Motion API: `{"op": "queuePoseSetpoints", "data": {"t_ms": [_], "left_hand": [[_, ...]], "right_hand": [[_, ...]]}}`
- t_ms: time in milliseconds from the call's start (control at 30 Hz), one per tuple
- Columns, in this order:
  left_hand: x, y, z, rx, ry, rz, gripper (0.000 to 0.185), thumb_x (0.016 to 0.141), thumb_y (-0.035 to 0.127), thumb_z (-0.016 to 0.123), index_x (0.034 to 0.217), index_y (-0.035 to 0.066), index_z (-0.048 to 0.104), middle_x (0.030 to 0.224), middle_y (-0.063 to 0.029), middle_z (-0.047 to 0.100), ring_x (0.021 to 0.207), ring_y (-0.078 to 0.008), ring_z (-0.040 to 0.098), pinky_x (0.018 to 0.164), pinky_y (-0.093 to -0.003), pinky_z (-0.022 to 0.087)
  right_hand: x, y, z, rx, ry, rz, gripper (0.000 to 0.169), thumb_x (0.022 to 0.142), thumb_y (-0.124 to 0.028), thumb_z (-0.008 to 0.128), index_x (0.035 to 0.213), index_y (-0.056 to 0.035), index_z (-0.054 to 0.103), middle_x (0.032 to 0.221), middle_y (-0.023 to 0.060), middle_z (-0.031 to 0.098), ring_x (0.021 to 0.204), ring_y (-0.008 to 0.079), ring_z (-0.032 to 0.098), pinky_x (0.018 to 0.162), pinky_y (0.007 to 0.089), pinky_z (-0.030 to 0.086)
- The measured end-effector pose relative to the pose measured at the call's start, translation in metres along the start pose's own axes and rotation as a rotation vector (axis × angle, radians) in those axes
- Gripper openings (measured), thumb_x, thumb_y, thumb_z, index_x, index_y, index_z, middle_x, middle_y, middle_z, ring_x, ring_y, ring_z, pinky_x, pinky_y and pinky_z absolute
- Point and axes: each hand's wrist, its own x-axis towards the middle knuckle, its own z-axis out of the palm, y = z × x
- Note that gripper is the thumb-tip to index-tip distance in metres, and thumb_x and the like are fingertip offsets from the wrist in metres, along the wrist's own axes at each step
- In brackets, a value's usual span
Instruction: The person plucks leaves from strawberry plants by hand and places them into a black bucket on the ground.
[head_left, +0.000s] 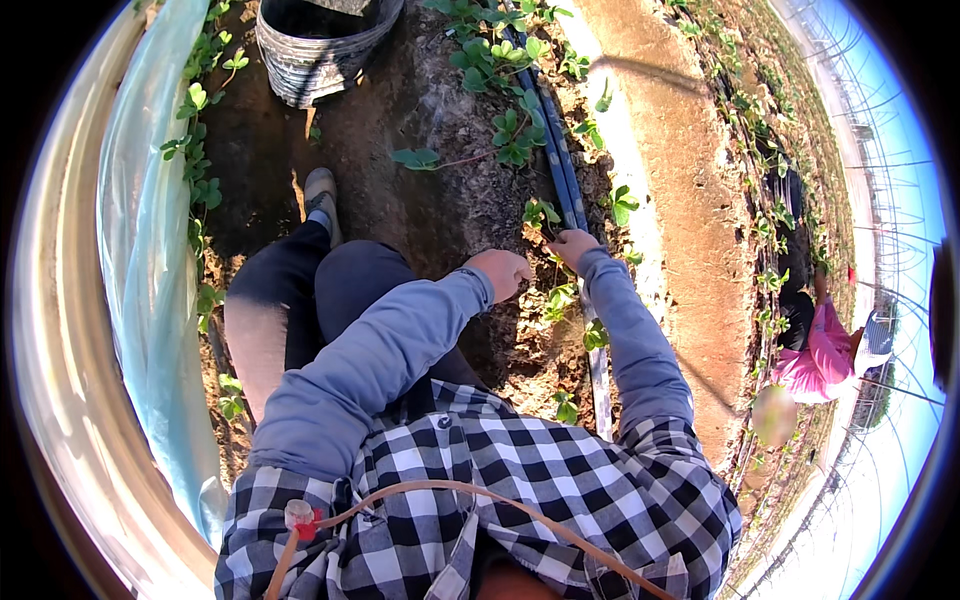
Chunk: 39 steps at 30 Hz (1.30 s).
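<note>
My left hand is curled above the raised soil bed, left of the plants, its fingers bent inward; whether anything small is between them cannot be made out. At the base of a small leafy plant, beside the dark drip hoses, my right hand has its fingertips close together at a stem. Whether it grips that stem is unclear. Another leafy plant grows just below the two hands. Larger green plants stand farther up the same bed, one sending a long reddish runner to a leaf at the left.
A dirty bucket stands in the furrow beyond my shoe. Bluish plastic sheeting lines the left row. Right of the bed runs a bare earth path, then more plant rows, where a person in pink bends down.
</note>
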Motion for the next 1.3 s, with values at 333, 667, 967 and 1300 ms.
{"op": "queuePoseSetpoints", "data": {"t_ms": [333,667,967,1300], "left_hand": [[-0.009,0.017,-0.047,-0.059,0.235,0.038,0.026,0.081,0.015,0.054,0.103,0.002,0.058,0.084,-0.0107,0.063,0.081,-0.0205,0.061,0.072,-0.0304,0.046],[-0.062,-0.062,-0.193,-0.723,0.715,-0.041,0.023,0.085,0.013,0.053,0.105,0.003,0.057,0.091,-0.0031,0.062,0.076,-0.0069,0.055,0.065,-0.0207,0.043],[-0.027,-0.06,-0.192,-0.72,0.582,0.01,0.026,0.085,0.016,0.055,0.109,0.005,0.055,0.099,-0.0022,0.059,0.087,-0.0071,0.054,0.072,-0.0207,0.041],[-0.019,-0.049,-0.199,-0.556,0.514,0.001,0.029,0.084,0.014,0.056,0.109,-0.001,0.053,0.102,-0.0054,0.058,0.094,-0.0107,0.054,0.084,-0.025,0.042]], "right_hand": [[-0.007,0.052,-0.058,0.969,0.151,-0.134,0.029,0.084,-0.031,0.057,0.082,-0.0018,0.055,0.069,0.0046,0.056,0.062,0.0147,0.058,0.055,0.0286,0.046],[0.056,-0.045,-0.052,1.423,0.248,-0.094,0.022,0.084,-0.023,0.059,0.086,-0.0021,0.055,0.073,0.0074,0.058,0.056,0.0163,0.058,0.048,0.03,0.048],[0.117,-0.033,-0.071,0.945,0.192,-0.135,0.032,0.074,-0.009,0.067,0.104,-0.0024,0.058,0.086,0.0049,0.063,0.058,0.0113,0.054,0.051,0.0242,0.043],[0.131,-0.056,-0.074,0.818,0.204,-0.097,0.028,0.074,-0.018,0.069,0.096,-0.0019,0.064,0.082,0.0035,0.065,0.07,0.0116,0.058,0.067,0.0265,0.046]]}}
